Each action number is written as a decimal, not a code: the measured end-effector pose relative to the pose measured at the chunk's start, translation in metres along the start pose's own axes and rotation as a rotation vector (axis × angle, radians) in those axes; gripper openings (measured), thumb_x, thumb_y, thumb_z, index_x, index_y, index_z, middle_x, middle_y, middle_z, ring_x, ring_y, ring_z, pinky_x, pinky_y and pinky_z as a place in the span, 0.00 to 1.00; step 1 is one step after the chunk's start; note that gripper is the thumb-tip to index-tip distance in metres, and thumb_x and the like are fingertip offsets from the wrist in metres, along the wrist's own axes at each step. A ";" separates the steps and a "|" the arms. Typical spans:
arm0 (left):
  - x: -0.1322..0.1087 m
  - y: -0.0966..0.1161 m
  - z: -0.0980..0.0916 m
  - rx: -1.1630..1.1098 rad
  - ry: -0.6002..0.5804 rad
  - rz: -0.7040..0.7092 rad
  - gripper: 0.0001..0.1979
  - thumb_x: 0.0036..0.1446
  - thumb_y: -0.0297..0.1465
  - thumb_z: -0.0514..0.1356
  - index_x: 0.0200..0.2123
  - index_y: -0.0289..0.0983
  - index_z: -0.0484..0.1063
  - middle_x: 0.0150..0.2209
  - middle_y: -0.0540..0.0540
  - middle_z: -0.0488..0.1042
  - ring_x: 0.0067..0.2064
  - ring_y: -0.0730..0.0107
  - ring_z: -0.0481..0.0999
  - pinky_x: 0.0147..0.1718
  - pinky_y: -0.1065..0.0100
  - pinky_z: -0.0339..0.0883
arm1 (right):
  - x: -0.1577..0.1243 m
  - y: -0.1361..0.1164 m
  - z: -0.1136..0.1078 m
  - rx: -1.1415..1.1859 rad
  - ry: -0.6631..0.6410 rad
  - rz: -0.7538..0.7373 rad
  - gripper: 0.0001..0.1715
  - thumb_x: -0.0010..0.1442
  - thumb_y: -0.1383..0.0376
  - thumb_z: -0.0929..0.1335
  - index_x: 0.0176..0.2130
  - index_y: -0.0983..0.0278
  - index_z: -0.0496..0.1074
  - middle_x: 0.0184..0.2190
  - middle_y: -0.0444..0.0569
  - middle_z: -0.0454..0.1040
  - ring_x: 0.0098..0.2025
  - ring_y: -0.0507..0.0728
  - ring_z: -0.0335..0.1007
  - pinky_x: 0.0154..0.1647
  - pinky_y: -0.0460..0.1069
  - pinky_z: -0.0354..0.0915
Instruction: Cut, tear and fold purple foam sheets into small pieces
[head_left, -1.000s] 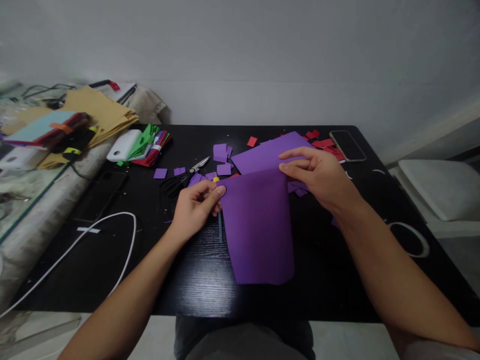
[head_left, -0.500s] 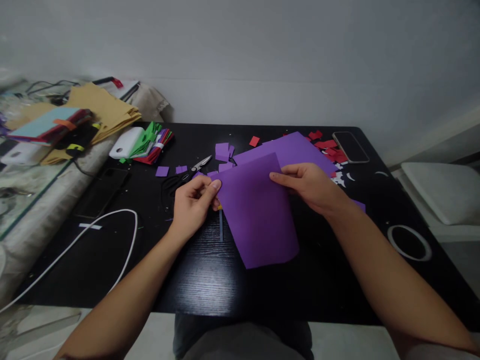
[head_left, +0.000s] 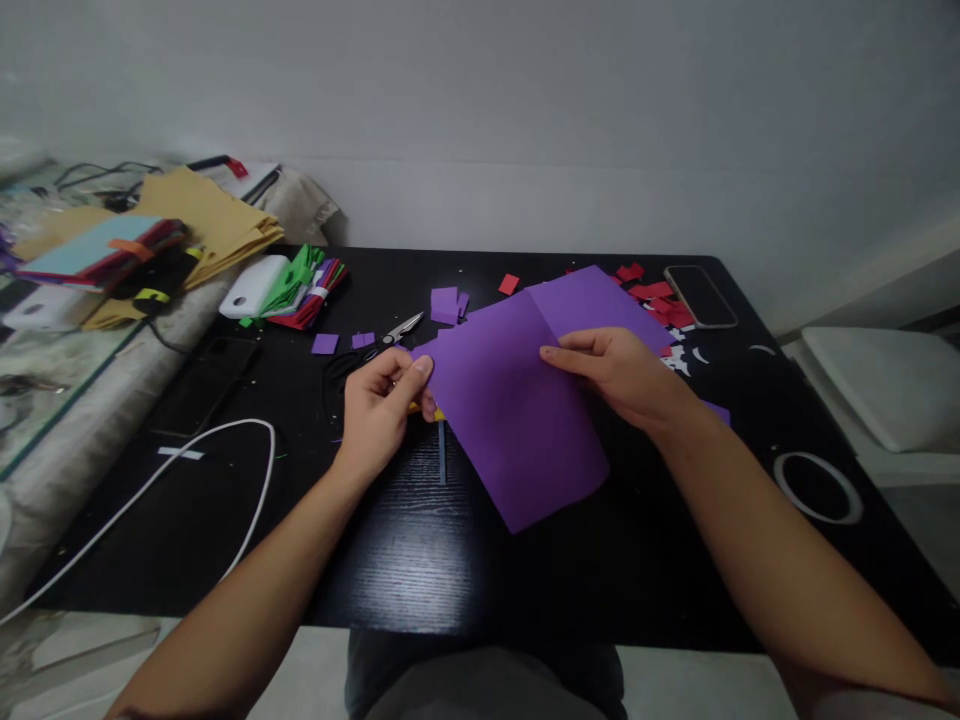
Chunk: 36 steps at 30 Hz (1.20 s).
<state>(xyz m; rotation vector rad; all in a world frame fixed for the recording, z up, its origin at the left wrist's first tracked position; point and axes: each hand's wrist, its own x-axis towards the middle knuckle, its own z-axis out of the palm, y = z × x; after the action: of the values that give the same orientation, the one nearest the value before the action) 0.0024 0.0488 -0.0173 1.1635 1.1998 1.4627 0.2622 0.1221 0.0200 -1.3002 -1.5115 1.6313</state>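
A sheet of purple paper (head_left: pixel 517 420) is held up over the black table, its lower edge curling slightly. My left hand (head_left: pixel 385 395) pinches its upper left corner between thumb and fingers. On the right side my right hand (head_left: pixel 615 370) grips the paper's edge, thumb in front, other fingers partly hidden behind. Another purple sheet (head_left: pixel 607 300) lies flat on the table behind it. Below my left hand is a craft knife (head_left: pixel 442 455) with a yellow part, its blade lying on the table. Black-handled scissors (head_left: pixel 401 328) rest just beyond that hand.
Small purple squares (head_left: pixel 444 304) and red paper pieces (head_left: pixel 660 295) are scattered at the back. A phone (head_left: pixel 701 296) lies back right, a white tape ring (head_left: pixel 817 487) near the right edge. A white cable (head_left: pixel 262 490) loops at left, near bundled colored papers (head_left: pixel 311 290).
The held purple sheet has tilted, its lower corner swinging to the right and its upper left corner shifting slightly left with my left hand. My right hand has barely moved.
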 end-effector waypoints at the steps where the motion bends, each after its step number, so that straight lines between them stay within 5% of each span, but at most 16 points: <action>1: 0.000 -0.001 -0.002 -0.023 -0.040 -0.022 0.16 0.61 0.37 0.67 0.26 0.37 0.70 0.20 0.51 0.74 0.19 0.75 0.72 0.24 0.71 0.69 | -0.001 -0.001 -0.002 -0.023 0.003 -0.003 0.23 0.49 0.48 0.80 0.31 0.64 0.81 0.27 0.46 0.78 0.26 0.51 0.67 0.25 0.46 0.62; 6: 0.003 0.001 -0.013 -0.060 -0.271 -0.127 0.11 0.60 0.38 0.64 0.36 0.36 0.78 0.27 0.47 0.78 0.27 0.69 0.76 0.28 0.69 0.69 | -0.005 -0.008 -0.011 -0.118 -0.108 0.048 0.21 0.46 0.49 0.81 0.30 0.62 0.81 0.28 0.46 0.81 0.26 0.53 0.71 0.25 0.47 0.64; 10: 0.002 0.007 -0.010 0.009 -0.430 -0.185 0.19 0.57 0.40 0.66 0.49 0.36 0.78 0.35 0.44 0.79 0.34 0.67 0.77 0.34 0.68 0.70 | -0.011 -0.007 0.000 -0.320 -0.302 0.030 0.18 0.52 0.49 0.78 0.31 0.60 0.83 0.27 0.45 0.80 0.26 0.52 0.70 0.27 0.48 0.64; 16: -0.006 0.008 0.004 0.361 -0.528 -0.131 0.09 0.56 0.37 0.69 0.35 0.37 0.80 0.28 0.50 0.73 0.28 0.74 0.68 0.26 0.73 0.60 | -0.019 0.002 0.031 -0.466 -0.432 -0.035 0.15 0.57 0.53 0.75 0.34 0.63 0.83 0.28 0.45 0.81 0.30 0.53 0.72 0.30 0.47 0.61; 19: -0.005 0.007 0.003 0.375 -0.504 -0.112 0.08 0.56 0.37 0.69 0.33 0.37 0.80 0.29 0.49 0.76 0.30 0.72 0.71 0.28 0.72 0.64 | -0.018 0.001 0.031 -0.473 -0.419 -0.054 0.15 0.57 0.53 0.75 0.34 0.63 0.83 0.29 0.45 0.80 0.31 0.54 0.72 0.31 0.48 0.61; 23: 0.000 0.008 -0.004 0.279 -0.332 -0.147 0.11 0.54 0.38 0.70 0.32 0.37 0.80 0.30 0.49 0.77 0.28 0.73 0.71 0.27 0.72 0.63 | -0.014 -0.009 0.001 -0.497 -0.405 -0.045 0.12 0.55 0.55 0.77 0.34 0.62 0.82 0.28 0.43 0.79 0.30 0.53 0.72 0.30 0.47 0.62; 27: 0.006 0.010 -0.012 0.157 -0.196 -0.178 0.12 0.53 0.38 0.71 0.31 0.36 0.77 0.27 0.50 0.73 0.26 0.75 0.68 0.26 0.73 0.59 | -0.012 -0.017 -0.032 -0.356 -0.218 -0.032 0.13 0.48 0.58 0.81 0.32 0.60 0.82 0.31 0.45 0.82 0.33 0.56 0.77 0.34 0.49 0.70; 29: 0.008 0.012 -0.014 0.157 -0.285 -0.212 0.10 0.53 0.36 0.69 0.30 0.35 0.76 0.26 0.52 0.71 0.26 0.76 0.66 0.26 0.73 0.59 | -0.012 -0.018 -0.038 -0.143 -0.126 -0.025 0.16 0.48 0.59 0.81 0.37 0.60 0.81 0.37 0.48 0.84 0.38 0.60 0.81 0.39 0.52 0.75; 33: 0.004 0.017 -0.012 0.223 -0.727 -0.362 0.08 0.53 0.32 0.68 0.31 0.35 0.74 0.27 0.52 0.71 0.29 0.74 0.68 0.29 0.73 0.61 | -0.011 -0.014 -0.024 -0.007 -0.017 -0.009 0.24 0.44 0.64 0.82 0.42 0.60 0.79 0.37 0.48 0.84 0.36 0.59 0.82 0.36 0.51 0.77; 36: -0.005 0.016 -0.001 0.171 -0.749 -0.389 0.10 0.54 0.34 0.69 0.37 0.36 0.74 0.32 0.51 0.74 0.32 0.73 0.73 0.31 0.73 0.65 | -0.014 -0.008 0.000 -0.120 -0.099 -0.028 0.23 0.46 0.64 0.81 0.43 0.60 0.77 0.31 0.45 0.83 0.32 0.57 0.80 0.30 0.48 0.73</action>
<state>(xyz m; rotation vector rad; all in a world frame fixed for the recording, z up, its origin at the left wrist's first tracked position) 0.0008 0.0416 -0.0023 1.3310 0.9445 0.5488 0.2661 0.1111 0.0318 -1.2712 -1.7028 1.6306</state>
